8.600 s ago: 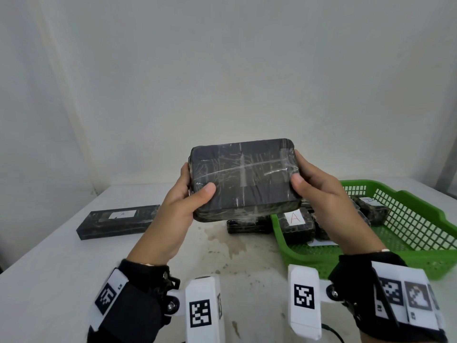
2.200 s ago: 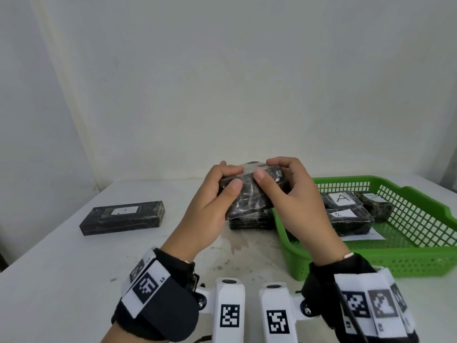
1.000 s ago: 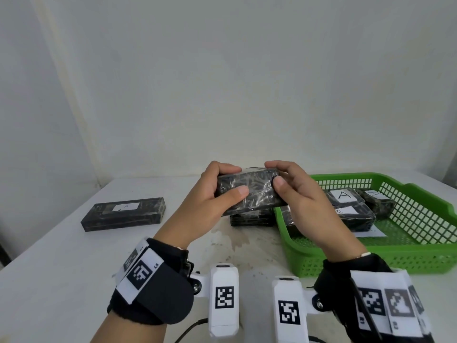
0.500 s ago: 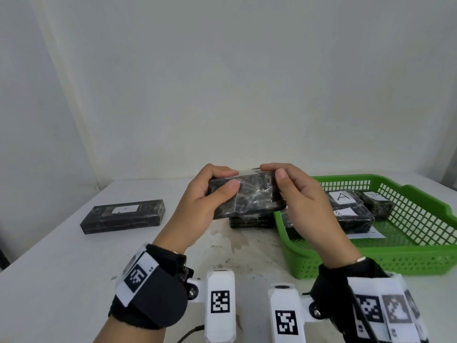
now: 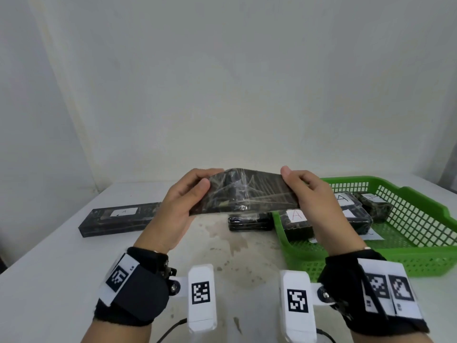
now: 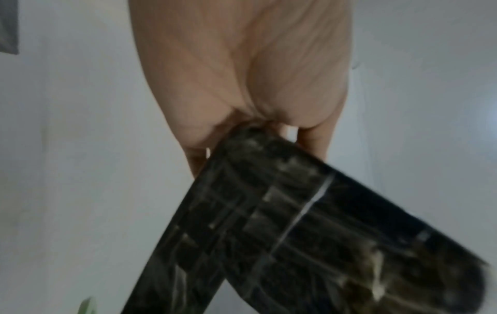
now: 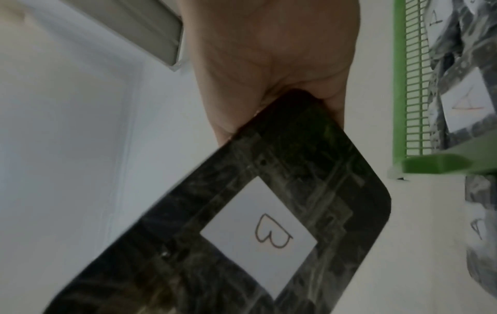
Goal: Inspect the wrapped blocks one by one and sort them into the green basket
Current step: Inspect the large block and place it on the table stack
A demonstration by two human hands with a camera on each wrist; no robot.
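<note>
Both hands hold one black block wrapped in clear film [image 5: 244, 194] above the middle of the table. My left hand [image 5: 183, 201] grips its left end, and my right hand [image 5: 311, 194] grips its right end. The block lies tilted, its top face turned partly toward me. A white label marked B [image 7: 258, 235] shows on its underside in the right wrist view. The left wrist view shows the palm and the block [image 6: 296, 233] close up. The green basket [image 5: 420, 256] stands at the right with several wrapped blocks [image 5: 299, 224] inside.
A long wrapped block with a white label [image 5: 118, 219] lies at the table's left. Another small wrapped block [image 5: 249, 221] lies on the table just left of the basket. The white table [image 5: 61, 280] is stained in the middle. A white wall stands close behind.
The hands have moved apart along the block and turned it, so a wider face now shows. The block stays lifted above the table centre.
</note>
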